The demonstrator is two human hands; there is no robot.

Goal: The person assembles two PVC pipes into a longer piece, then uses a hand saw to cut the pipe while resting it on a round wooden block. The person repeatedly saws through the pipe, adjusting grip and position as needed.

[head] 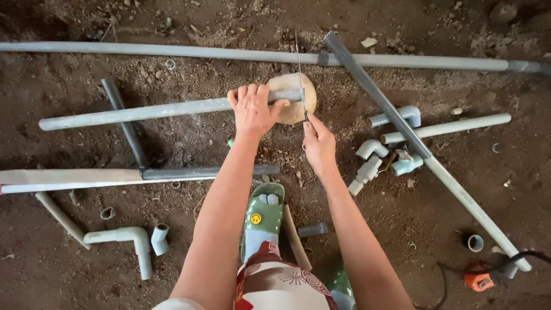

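Our left hand (252,109) clamping long grey plastic pipe (143,112) on flat tan stone (294,112), right hand (318,143) gripping thin saw blade (299,69), grey elbow fittings (379,158) just right, dark crossing pipe (373,89) beyond.

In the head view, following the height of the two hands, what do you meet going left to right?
Grey pipe held across the stone → left hand gripping that pipe → flat stone → hacksaw blade → right hand on the blade → white elbow fittings → long diagonal pipe → short white pipe.

Both bare forearms reach toward twelve o'clock. The left hand (252,109) curls palm-down, fingers wrapped over. At its three o'clock, the right hand (319,144) pinches closed.
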